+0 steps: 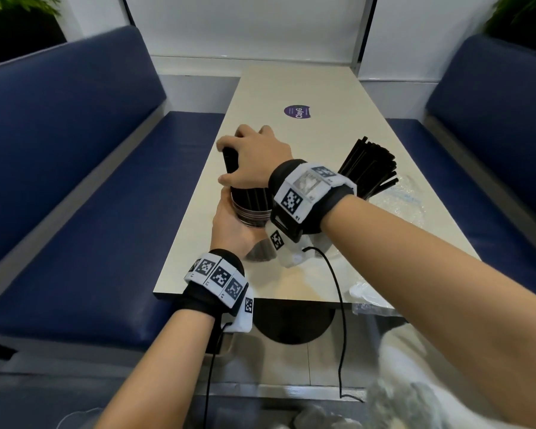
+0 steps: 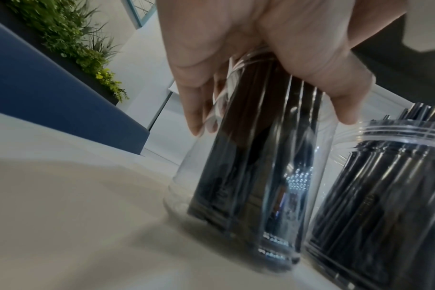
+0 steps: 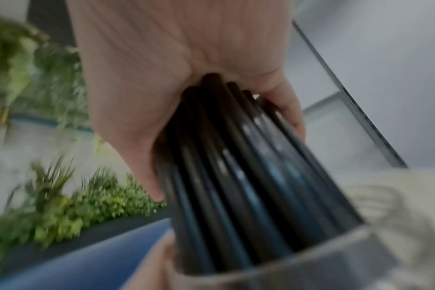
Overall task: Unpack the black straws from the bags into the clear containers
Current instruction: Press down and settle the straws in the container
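A clear container [image 1: 250, 215] stands near the table's left edge, tilted a little. My left hand [image 1: 229, 226] grips its side, fingers and thumb wrapped round the wall [image 2: 249, 157]. From above, my right hand [image 1: 254, 156] grips the top of a bundle of black straws [image 1: 249, 195] whose lower ends are inside that container. In the right wrist view the straws [image 3: 236, 176] run from my palm down past the container's rim [image 3: 311, 268]. A second clear container [image 2: 385, 196] full of black straws [image 1: 369, 162] stands just to the right, partly hidden behind my right wrist.
The beige table [image 1: 291, 88] carries a purple sticker [image 1: 296, 111] further back. Crumpled clear plastic bags lie at the right [image 1: 406, 196] and at the near edge [image 1: 369, 300]. Blue benches flank the table on the left [image 1: 90, 212] and right [image 1: 483, 181].
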